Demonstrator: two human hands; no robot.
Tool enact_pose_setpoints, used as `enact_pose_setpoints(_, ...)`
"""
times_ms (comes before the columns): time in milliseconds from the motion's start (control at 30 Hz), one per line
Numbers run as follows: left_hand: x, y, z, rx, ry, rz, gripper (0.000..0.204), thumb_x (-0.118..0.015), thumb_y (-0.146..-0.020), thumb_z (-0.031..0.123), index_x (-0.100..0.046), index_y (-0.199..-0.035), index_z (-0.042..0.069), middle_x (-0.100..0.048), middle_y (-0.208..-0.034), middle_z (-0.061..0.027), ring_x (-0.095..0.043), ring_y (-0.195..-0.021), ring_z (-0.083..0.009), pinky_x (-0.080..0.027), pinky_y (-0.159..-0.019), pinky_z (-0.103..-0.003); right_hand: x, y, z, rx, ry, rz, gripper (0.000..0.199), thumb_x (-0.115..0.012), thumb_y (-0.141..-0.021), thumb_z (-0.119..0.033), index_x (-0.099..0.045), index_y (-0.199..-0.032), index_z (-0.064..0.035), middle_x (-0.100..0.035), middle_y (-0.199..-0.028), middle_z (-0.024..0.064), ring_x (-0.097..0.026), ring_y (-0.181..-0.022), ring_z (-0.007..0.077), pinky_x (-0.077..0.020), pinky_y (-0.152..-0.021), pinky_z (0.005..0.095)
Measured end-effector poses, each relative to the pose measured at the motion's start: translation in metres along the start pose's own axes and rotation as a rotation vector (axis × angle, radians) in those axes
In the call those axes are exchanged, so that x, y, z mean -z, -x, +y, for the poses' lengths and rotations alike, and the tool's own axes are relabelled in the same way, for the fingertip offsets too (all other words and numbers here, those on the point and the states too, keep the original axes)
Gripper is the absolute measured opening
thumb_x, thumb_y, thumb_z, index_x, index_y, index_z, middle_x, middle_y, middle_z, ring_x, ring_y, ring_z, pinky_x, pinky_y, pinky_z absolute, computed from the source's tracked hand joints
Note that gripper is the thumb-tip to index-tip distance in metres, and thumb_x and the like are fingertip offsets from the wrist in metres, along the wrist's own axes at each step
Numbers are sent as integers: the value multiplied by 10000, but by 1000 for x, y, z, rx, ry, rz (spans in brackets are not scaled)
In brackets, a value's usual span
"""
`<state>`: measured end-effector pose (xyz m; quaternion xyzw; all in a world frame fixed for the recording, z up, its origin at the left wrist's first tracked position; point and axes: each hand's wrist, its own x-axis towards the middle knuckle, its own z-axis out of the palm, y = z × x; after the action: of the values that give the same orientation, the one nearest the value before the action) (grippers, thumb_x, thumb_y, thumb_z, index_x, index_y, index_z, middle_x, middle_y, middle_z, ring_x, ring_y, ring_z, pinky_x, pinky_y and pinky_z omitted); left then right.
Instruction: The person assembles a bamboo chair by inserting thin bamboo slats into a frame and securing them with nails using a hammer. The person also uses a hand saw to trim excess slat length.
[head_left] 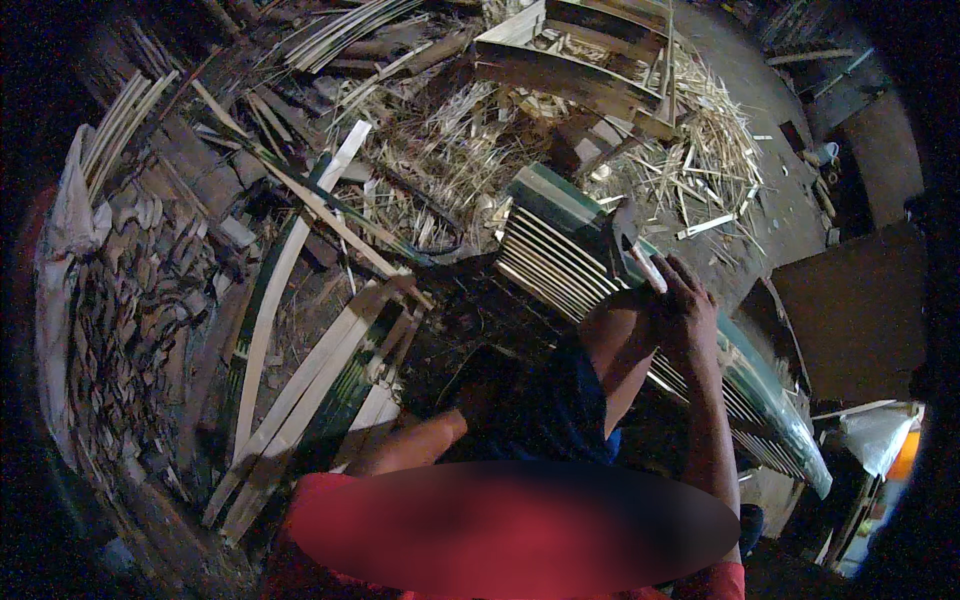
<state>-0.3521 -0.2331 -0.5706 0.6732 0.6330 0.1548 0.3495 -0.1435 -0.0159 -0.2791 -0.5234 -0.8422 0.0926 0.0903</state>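
Observation:
My right hand (685, 305) is closed round the pale handle of a short tool with a dark metal head (622, 238); whether it is a hammer or a hatchet I cannot tell. The head is over a long slatted bamboo piece (555, 262) with green sides, which runs from the upper middle to the lower right. My bent bare leg is across its middle. From the lower left my left forearm (418, 442) reaches toward dark shadow beside my dark blue shorts. Shadow hides my left hand and its fingers.
Long split bamboo strips (285, 445) lean at my left, beside a big stack of cut pieces (140, 310). A curved wooden frame (570, 75) stands ahead amid shavings (715, 140). Brown boards (850, 310) are at the right, near a pale plastic bag (880, 437).

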Motion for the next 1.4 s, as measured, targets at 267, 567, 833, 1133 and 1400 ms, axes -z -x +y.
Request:
enact_pose_setpoints(267, -33, -5, -22, 17, -77, -51, 236, -536, -986, 210, -669, -1092, 46, -683, -1066, -170, -652, -985, -345, -524, -872, -442, 1, 3, -3, 76, 14, 51, 522, -630, -895, -227, -577, -1414, -203, -516, -1490, 131, -484, -1369, 325, -306, -1109, 515)
enact_pose_setpoints(567, -32, -1, -23, 44, -76, -58, 225, -533, -986, 198, -659, -1080, 37, -683, -1038, -152, -656, -953, -311, -528, -843, -424, 3, 2, -1, 30, -40, 27, 553, -723, -848, -253, -599, -1381, -171, -550, -1448, 132, -516, -1332, 337, -331, -1098, 496)
enact_pose_setpoints(833, -18, -7, -32, 77, 55, 3, 215, -531, -987, 188, -650, -1070, 30, -683, -1014, -136, -659, -924, -280, -531, -817, -407, 43, 16, -47, -102, -361, 36, 378, -751, -833, -118, -663, -1193, -43, -663, -1116, 202, -647, -934, 370, -508, -787, 410)
enact_pose_setpoints(1133, 99, 18, -8, 64, 1570, 209, 191, -547, -987, 183, -635, -1061, 31, -674, -963, -97, -653, -864, -217, -531, -775, -372, 22, 41, -79, -34, -662, -138, 276, -654, -949, -100, -569, -1197, -15, -615, -851, 83, -593, -759, 182, -498, -694, 316)
enact_pose_setpoints(1400, 187, 48, 93, 27, 875, 385, 207, -599, -993, 228, -618, -1103, 54, -618, -948, -3, -550, -876, -99, -475, -815, -296, -26, 62, -116, -80, -874, -253, 313, -711, -940, -157, -622, -1174, 33, -687, -1040, 117, -621, -995, 198, -482, -888, 329)
